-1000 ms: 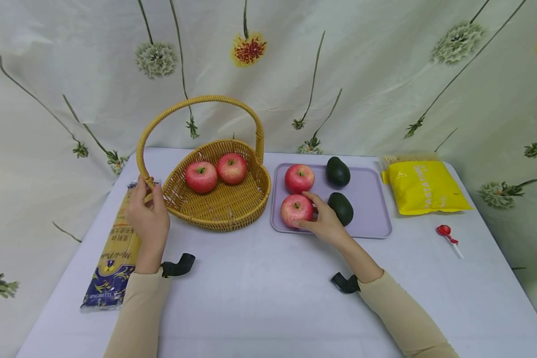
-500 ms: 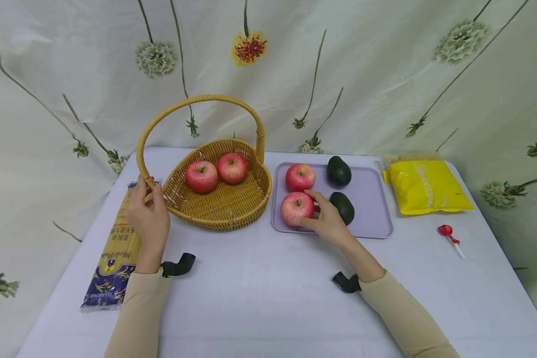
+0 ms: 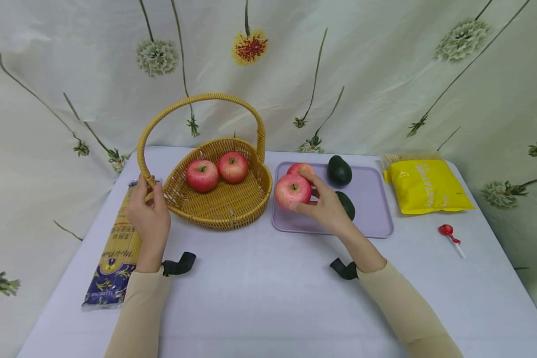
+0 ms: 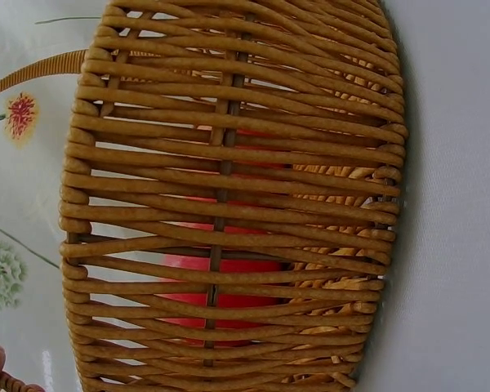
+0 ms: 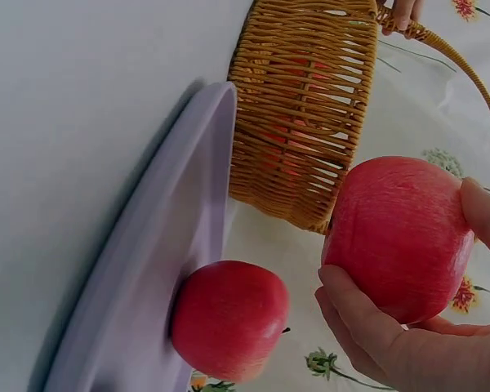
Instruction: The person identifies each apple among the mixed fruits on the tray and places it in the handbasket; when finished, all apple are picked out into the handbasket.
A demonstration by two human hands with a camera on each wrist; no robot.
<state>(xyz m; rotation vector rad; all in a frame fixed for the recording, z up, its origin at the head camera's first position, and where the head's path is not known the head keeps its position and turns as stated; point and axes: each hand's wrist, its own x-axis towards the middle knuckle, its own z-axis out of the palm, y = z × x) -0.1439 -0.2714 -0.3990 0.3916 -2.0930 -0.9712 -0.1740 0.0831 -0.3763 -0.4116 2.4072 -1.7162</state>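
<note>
A spaghetti pack (image 3: 112, 268) lies left of the left hand (image 3: 148, 214), which pinches the basket handle (image 3: 141, 149) near its foot. Just right of that hand sits the wicker basket (image 3: 219, 211) with two apples (image 3: 202, 175). Farther right, an apple (image 3: 291, 190) is gripped between the right hand's (image 3: 323, 206) thumb and fingers, raised above the tray (image 3: 371, 209). Beyond it rests another apple (image 3: 298, 167); right of the hand are two avocados (image 3: 339, 170), then a yellow pasta bag (image 3: 431, 186) and a lollipop (image 3: 446, 230).

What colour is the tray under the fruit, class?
Pale purple: the tray shows best in the head view.
</note>
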